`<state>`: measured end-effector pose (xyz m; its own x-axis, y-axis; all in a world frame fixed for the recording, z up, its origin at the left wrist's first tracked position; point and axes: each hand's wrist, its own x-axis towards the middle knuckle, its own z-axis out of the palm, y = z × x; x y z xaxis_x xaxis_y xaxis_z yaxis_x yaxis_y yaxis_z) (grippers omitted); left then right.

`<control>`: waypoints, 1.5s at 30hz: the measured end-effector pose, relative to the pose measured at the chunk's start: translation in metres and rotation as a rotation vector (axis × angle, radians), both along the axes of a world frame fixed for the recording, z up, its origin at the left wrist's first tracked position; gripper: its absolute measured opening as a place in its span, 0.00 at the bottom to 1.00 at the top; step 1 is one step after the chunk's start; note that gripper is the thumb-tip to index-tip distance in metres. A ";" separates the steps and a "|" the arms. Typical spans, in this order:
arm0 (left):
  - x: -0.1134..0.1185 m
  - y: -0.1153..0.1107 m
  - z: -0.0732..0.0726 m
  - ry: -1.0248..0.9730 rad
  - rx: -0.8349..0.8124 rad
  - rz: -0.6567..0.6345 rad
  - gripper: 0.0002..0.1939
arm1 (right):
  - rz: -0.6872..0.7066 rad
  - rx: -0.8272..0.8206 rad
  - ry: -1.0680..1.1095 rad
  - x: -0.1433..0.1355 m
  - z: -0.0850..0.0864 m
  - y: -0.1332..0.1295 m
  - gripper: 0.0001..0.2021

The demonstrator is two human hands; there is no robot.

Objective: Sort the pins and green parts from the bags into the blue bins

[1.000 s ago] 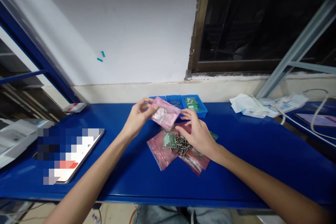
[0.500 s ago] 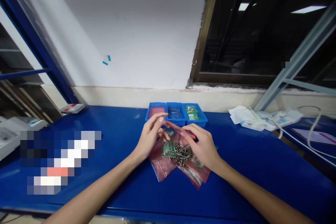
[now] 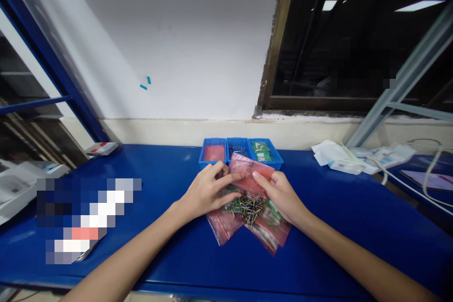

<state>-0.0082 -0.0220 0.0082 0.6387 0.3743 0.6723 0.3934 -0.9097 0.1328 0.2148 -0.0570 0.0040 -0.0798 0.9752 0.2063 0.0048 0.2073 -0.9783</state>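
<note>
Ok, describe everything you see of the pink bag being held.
The bag is thin-looking pink plastic film with faint dark print. It is tilted, its far corner overlapping the middle bin in view, its near edge by the metal pieces. The right hand pinches its right side, thumb on top; the left hand seems to touch its left side. Its contents and opening are unclear.

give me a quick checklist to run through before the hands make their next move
1. Right hand grips the pink bag: ok, thumb on top.
2. Left hand grips it too: cannot tell, fingers at its left side.
3. Bag's seal open: cannot tell.
4. Small metal parts heaped together: ok, between the hands.
5. Blue trays lined up: ok, three side by side.
</note>
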 end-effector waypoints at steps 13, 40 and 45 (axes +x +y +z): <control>0.005 -0.006 -0.007 0.011 -0.104 0.002 0.17 | 0.179 0.185 -0.074 0.012 0.001 -0.001 0.17; 0.008 -0.008 -0.010 -0.056 -0.149 0.050 0.15 | -0.109 0.431 -0.386 0.012 0.002 0.001 0.12; 0.017 -0.013 -0.008 -0.235 -0.206 0.064 0.12 | -0.212 0.621 -0.571 0.010 0.003 -0.001 0.05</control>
<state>0.0086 -0.0345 0.0001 0.4459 0.5522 0.7045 0.3858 -0.8288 0.4054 0.2252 -0.0578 0.0069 -0.1630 0.7055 0.6897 0.5589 0.6421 -0.5248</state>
